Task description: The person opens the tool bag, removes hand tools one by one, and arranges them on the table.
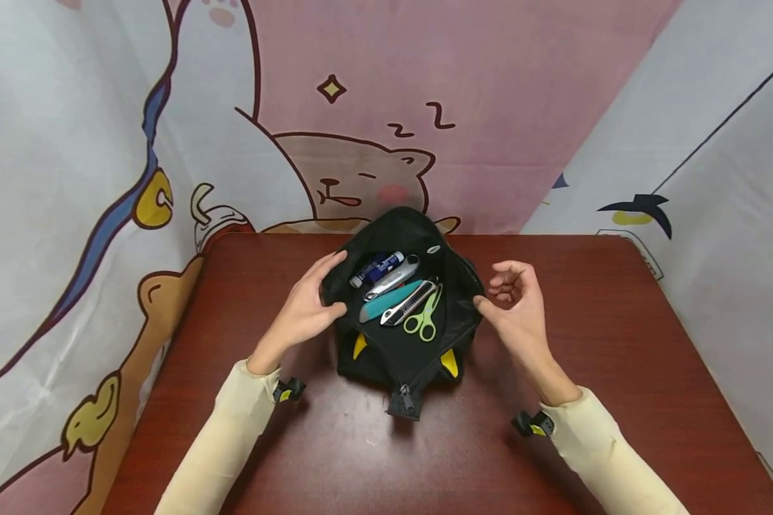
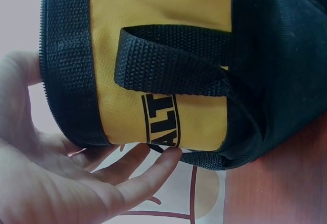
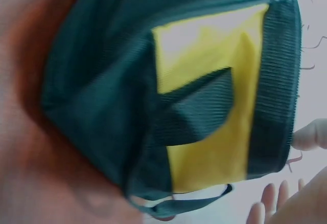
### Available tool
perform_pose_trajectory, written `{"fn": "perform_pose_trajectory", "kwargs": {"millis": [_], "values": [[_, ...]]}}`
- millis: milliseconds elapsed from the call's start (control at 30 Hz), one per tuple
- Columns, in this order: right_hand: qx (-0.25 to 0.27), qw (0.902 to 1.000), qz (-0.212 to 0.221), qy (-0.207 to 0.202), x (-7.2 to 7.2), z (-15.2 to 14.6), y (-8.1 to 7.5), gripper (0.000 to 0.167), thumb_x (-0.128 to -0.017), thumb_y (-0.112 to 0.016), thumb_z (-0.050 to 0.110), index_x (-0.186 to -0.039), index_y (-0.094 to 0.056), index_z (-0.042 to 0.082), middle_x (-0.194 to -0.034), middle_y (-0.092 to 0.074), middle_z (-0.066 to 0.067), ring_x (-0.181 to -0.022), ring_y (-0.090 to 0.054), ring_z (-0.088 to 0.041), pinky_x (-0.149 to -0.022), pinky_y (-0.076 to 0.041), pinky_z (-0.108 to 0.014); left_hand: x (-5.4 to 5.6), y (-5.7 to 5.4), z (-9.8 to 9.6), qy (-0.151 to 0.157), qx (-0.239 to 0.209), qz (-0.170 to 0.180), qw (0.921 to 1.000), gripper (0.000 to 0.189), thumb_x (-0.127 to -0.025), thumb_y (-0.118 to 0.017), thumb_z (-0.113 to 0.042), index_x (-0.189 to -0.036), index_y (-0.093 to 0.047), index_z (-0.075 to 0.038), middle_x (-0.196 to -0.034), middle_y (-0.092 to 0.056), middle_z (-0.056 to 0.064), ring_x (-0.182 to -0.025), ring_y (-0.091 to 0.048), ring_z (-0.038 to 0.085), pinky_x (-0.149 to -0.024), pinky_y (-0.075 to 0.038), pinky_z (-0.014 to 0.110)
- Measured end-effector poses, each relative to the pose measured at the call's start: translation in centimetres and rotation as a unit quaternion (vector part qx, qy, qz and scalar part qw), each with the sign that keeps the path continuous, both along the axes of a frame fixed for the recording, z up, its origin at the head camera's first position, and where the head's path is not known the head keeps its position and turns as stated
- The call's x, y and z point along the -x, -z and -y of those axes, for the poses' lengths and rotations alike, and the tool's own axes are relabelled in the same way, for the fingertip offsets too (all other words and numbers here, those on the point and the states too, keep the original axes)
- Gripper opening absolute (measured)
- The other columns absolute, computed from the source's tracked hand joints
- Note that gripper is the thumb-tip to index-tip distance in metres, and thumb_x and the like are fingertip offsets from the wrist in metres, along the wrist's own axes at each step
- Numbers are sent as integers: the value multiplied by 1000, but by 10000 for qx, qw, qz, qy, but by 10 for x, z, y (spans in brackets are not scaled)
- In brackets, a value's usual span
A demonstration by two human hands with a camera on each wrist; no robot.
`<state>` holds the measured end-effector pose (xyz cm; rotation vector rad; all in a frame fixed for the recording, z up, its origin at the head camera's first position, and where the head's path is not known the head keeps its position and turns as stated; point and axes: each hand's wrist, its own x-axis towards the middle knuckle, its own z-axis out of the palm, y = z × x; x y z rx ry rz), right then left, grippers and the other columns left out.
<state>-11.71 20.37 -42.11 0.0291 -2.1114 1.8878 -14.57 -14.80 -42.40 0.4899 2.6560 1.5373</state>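
Observation:
A black and yellow tool bag [image 1: 393,229] sits unzipped on the table, its mouth wide. Inside lie green-handled scissors [image 1: 420,326], a teal utility knife [image 1: 386,303], a black and silver utility knife [image 1: 409,304], a silver one [image 1: 396,276] and blue glue sticks [image 1: 378,269]. My left hand [image 1: 305,304] holds the bag's left rim, thumb at the mouth and fingers along the outer side. At the right rim, the thumb of my right hand [image 1: 518,307] touches the edge; its other fingers are loosely bent, apart from the bag.
The brown table [image 1: 618,343] extends to both sides of the bag. Behind it hangs a cartoon-printed cloth [image 1: 489,86]. A zipper end flap [image 1: 404,400] points toward me, and web loops [image 2: 173,66] stick out from the bag's sides.

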Motion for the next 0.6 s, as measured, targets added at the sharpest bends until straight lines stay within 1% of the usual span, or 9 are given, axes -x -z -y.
{"fn": "perform_pose_trajectory", "kwargs": {"millis": [100, 167, 267, 367, 433, 500, 600], "values": [[115, 9986, -521, 30, 5, 3, -10, 55, -85, -76, -19, -135, -60, -2, -112, -61, -7, -107, -61, -25, -95, -47, -31, 0, 1, 0, 5, -2, 17, 10000, 89, -87, -70, -4, -171, -44, -12, -178, -36, 14, -152, -44, 38, -121, -38, 64], [328, 9950, -942, -90, 9, 8, -17, 53, -86, -76, -18, -134, -60, -3, -114, -62, -6, -109, -61, -28, -97, -48, -32, -1, 1, 1, -15, 31, 19, 10000, 88, -87, -70, -4, -171, -44, -12, -178, -36, 14, -154, -43, 38, -122, -37, 66], [611, 9845, -1600, -385, 19, 17, -28, 50, -86, -76, -16, -132, -61, -7, -114, -62, -8, -108, -62, -27, -97, -49, -33, -1, 0, 3, -30, 61, 5, 10000, 88, -88, -70, -4, -171, -44, -12, -178, -35, 15, -154, -43, 39, -122, -37, 67], [765, 9727, -2067, -723, 32, 29, -38, 47, -86, -78, -14, -130, -63, -6, -112, -63, -8, -105, -63, -24, -96, -51, -32, -2, 0, 4, -39, 69, 3, 10000, 88, -88, -70, -5, -171, -44, -13, -178, -35, 15, -152, -44, 40, -120, -38, 67], [876, 9670, -2192, -958, 40, 36, -44, 48, -86, -78, -14, -130, -64, -3, -112, -65, -8, -105, -64, -24, -95, -52, -32, -2, 1, 4, -40, 71, 9, 10000, 88, -87, -70, -5, -171, -44, -13, -178, -35, 15, -152, -44, 39, -120, -38, 67], [876, 9637, -2218, -1197, 46, 42, -48, 49, -85, -78, -14, -131, -65, 0, -113, -66, -9, -105, -65, -26, -96, -53, -33, -2, 1, 3, -26, 69, 7, 10000, 89, -87, -70, -5, -171, -44, -14, -178, -35, 14, -153, -43, 39, -120, -38, 66], [722, 9628, -2088, -1555, 54, 49, -52, 51, -84, -78, -16, -132, -64, -3, -115, -67, -9, -109, -66, -25, -97, -53, -32, -2, 2, 1, -3, 33, -32, 10000, 89, -87, -70, -5, -171, -45, -14, -178, -36, 14, -154, -43, 38, -120, -38, 65]]}}
